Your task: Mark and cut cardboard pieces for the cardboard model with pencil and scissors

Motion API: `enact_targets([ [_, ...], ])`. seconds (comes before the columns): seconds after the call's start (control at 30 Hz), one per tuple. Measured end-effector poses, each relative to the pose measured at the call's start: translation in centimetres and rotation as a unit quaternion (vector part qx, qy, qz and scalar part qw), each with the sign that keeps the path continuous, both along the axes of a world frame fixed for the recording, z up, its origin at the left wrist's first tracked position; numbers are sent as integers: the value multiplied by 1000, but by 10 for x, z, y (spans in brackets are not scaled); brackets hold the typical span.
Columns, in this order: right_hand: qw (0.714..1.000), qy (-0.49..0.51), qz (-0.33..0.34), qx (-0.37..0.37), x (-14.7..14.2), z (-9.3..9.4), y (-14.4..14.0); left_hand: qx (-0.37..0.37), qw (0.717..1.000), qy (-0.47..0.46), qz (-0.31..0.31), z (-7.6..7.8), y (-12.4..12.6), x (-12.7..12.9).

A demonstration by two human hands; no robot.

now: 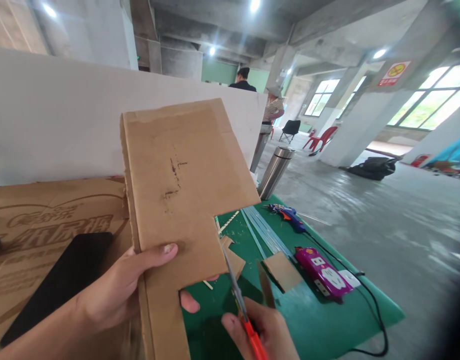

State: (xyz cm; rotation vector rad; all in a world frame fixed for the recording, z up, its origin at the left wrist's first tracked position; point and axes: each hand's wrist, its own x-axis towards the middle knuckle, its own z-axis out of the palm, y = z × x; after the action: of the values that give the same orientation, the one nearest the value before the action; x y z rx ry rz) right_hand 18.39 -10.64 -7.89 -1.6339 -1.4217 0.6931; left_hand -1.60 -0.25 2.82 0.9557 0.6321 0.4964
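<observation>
The left hand [117, 280] is pinching cardboard [188, 195]; the right hand [269, 327] is gripping scissors [252, 336] beside the cardboard's notched edge.

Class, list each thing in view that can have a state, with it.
Cardboard: notched, held in the left hand
Scissors: held in the right hand, opening unclear
Flask: upright, capped
Glue gun: lying down, cord attached
Clear sticks: lying bunched
Ceiling lights: lit

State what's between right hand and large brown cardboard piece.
Red-handled metal scissors; in the head view, they reach from the right hand to the cardboard piece's edge.
</observation>
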Motion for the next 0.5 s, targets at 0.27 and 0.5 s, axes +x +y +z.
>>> enact_targets([
  [0.27, 977, -206, -33, -42, 42, 15, 18, -33, 999, 0, -7, -9, 1, 0],
  [0.5, 952, -280, 0, -121, 50, 24, 26, -46, 999, 15, -4, -23, 0, 7],
])
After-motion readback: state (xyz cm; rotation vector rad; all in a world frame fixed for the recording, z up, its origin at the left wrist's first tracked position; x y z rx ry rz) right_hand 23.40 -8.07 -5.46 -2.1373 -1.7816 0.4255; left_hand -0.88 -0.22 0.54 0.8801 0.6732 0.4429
